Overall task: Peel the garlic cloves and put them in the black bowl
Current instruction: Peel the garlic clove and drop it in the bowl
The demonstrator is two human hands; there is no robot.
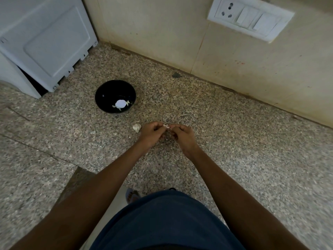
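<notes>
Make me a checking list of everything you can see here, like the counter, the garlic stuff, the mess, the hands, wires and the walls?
Surface: speckled stone counter.
Job's things: black bowl holds a few peeled cloves; garlic piece lies beside the left hand.
Clutter: small skin flakes on the counter.
Hands: left hand and right hand both pinch one garlic clove.
Cables: nothing seen.
Surroundings: tiled wall, switch and socket plate, white appliance.
</notes>
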